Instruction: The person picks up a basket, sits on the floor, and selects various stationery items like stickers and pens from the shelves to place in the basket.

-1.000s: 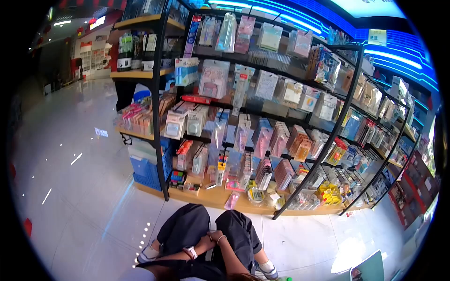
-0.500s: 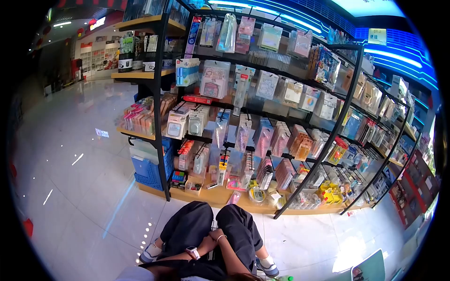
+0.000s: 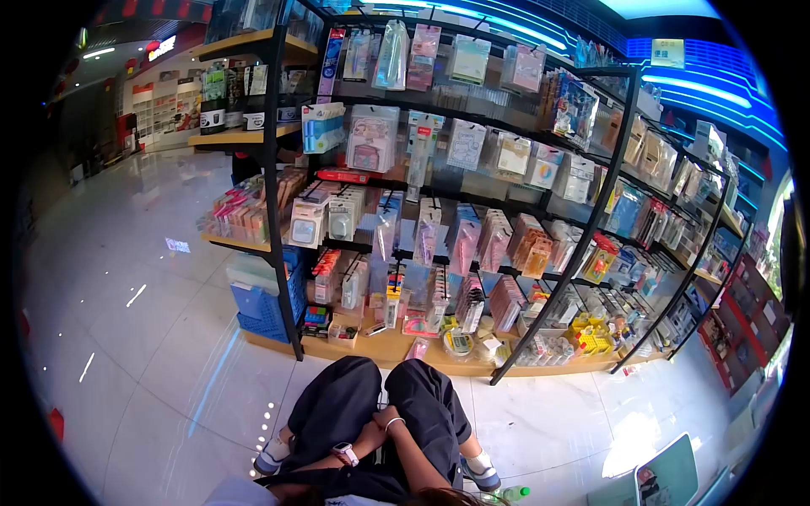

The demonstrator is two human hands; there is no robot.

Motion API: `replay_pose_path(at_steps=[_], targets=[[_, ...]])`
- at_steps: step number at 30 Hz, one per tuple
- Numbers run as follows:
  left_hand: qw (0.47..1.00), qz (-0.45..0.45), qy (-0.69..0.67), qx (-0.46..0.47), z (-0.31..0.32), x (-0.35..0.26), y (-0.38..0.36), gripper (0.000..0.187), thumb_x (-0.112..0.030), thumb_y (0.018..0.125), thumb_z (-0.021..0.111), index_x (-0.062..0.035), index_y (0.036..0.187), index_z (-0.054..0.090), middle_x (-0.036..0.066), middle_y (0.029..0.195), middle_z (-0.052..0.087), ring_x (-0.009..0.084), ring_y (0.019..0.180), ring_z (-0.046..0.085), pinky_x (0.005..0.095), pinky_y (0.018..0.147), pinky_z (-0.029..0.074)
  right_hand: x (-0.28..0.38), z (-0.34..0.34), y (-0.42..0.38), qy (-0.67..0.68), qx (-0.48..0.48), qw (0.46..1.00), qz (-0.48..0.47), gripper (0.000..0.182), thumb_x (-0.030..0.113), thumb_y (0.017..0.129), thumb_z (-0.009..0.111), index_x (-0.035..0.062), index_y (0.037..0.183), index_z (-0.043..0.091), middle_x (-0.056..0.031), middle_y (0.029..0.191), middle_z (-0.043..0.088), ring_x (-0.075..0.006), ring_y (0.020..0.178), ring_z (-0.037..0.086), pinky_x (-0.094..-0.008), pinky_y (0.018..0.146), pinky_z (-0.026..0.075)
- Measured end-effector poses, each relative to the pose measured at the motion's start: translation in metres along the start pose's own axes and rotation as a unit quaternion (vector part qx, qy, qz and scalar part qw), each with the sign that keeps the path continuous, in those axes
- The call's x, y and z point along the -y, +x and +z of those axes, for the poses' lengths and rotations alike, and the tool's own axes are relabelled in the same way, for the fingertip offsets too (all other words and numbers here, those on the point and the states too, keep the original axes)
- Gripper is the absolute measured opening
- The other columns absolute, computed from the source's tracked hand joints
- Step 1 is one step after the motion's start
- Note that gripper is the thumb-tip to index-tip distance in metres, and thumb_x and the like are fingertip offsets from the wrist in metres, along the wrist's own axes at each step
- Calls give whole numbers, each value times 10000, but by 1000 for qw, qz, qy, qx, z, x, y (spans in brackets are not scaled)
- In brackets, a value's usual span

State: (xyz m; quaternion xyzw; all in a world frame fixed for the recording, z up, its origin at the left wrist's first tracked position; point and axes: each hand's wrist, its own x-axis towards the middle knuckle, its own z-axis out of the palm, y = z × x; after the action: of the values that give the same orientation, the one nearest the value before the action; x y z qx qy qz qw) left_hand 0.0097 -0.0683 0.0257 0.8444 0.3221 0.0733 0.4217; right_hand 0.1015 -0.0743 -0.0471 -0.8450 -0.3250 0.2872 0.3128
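My left hand (image 3: 369, 436) and my right hand (image 3: 388, 417) rest together in my lap, between the knees of the dark trousers (image 3: 337, 405). A watch (image 3: 345, 454) with a pale face is on the left wrist, and a light band (image 3: 395, 423) circles the right wrist. The fingers are pressed together and partly overlap; whether anything small lies between them is hidden. Both hands are well below the shelf goods.
A black-framed rack (image 3: 278, 194) of packaged stationery stands in front. Blue baskets (image 3: 261, 312) sit at its left end. A green-capped bottle (image 3: 515, 493) and a pale green-edged container (image 3: 675, 472) are at the lower right.
The view has shifted slightly, so the rack appears a little further left. More of the green-capped bottle shows. A dark shape now appears behind the rack's left shelves. The hands stay together.
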Motion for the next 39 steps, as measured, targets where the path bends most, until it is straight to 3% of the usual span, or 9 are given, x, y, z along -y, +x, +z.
replay_pose_path(at_steps=[3,5,17,20,25,29,31,35,39], targets=[[1000,-2,1,0,3,2,-1,366,-317,745,525,15,882,594,228,887,595,363,874,567,416,721,462,45,-41,-44,62,14,997,49,319,164,688,561,-147,754,555,-260,727,596,-348,742,611,-378,630,479],[1000,-3,-1,0,5,4,-1,375,-324,745,524,18,885,591,231,888,593,366,876,565,416,720,463,46,-41,-43,1,-2,999,44,323,196,713,528,-118,774,576,-248,773,603,-337,778,607,-377,677,472],[998,-55,-7,28,27,61,14,417,-361,759,501,15,922,579,238,933,582,371,906,552,410,734,459,18,-20,-11,-90,62,994,-14,363,261,768,431,-49,830,610,-205,881,601,-299,875,580,-350,779,434],[997,-62,2,42,-1,15,-8,335,-277,779,451,-14,939,584,229,954,574,365,912,548,424,780,449,11,-16,-1,-117,87,989,-29,376,275,780,410,-34,842,616,-195,904,600,-290,897,573,-342,801,424],[996,-74,-35,28,12,32,-1,394,-342,751,523,27,875,579,245,882,588,370,866,567,413,706,466,-10,2,18,-172,153,972,-49,403,298,799,373,-9,863,627,-177,942,597,-275,933,562,-330,837,408],[997,-62,-46,27,-11,3,-10,388,-308,739,535,51,884,550,260,837,584,394,827,564,424,688,468,-47,33,42,-219,130,964,-83,392,291,798,379,-9,817,629,-185,904,602,-298,898,569,-339,828,414],[996,-78,-41,28,-9,6,-4,383,-297,738,537,52,894,545,263,844,581,395,836,560,428,698,465,-44,25,41,-283,154,928,-188,399,298,790,383,-18,804,624,-196,892,602,-312,885,570,-356,840,406],[995,-87,-55,-4,10,24,5,288,-230,737,541,30,856,570,258,839,582,379,837,565,411,704,475,-51,29,47,-211,148,959,-116,382,309,761,418,-9,744,629,-186,817,612,-307,845,583,-361,803,427],[998,-53,-46,2,2,17,13,280,-235,736,543,21,846,573,249,834,586,377,823,571,407,693,478,-29,14,37,-241,155,948,-138,371,307,747,432,-4,723,631,-175,784,614,-302,826,589,-356,780,439]])
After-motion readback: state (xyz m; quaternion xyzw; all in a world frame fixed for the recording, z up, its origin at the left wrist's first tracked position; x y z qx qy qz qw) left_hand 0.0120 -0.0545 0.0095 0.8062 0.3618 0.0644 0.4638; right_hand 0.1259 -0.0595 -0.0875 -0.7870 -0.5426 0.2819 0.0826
